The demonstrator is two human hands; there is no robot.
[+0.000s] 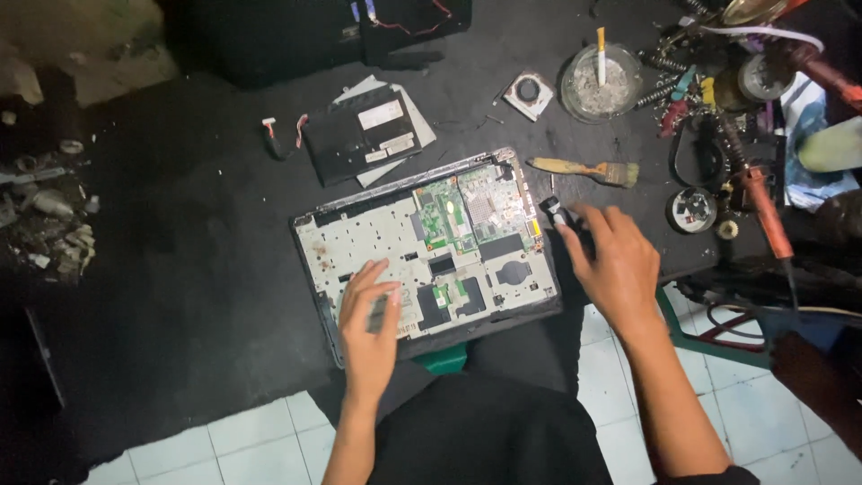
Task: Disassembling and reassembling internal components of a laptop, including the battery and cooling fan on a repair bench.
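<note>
I am resting my left hand (370, 316) flat on the opened laptop base (429, 251), fingers spread loosely and lying on its pale metal frame, gripping nothing. The base is lying across my lap and the black mat, tilted a little, its cover off: a silvery plate dotted with small holes under my left fingers, a green circuit board (474, 212) just beyond them toward my right hand, and dark cut-outs and a round recess between my two hands. My right hand (618, 266) is hovering off the right edge of the base, fingers open and curved, its fingertips touching or almost touching a small black part (555, 210) with a pale end; I cannot tell whether I am pinching it. Just beyond my right hand a paintbrush (588, 170) is lying on the mat, and farther on a glass ashtray (600, 85) is holding a cigarette. Beyond my left hand a black battery pack (364, 135) is sitting on some papers.
</note>
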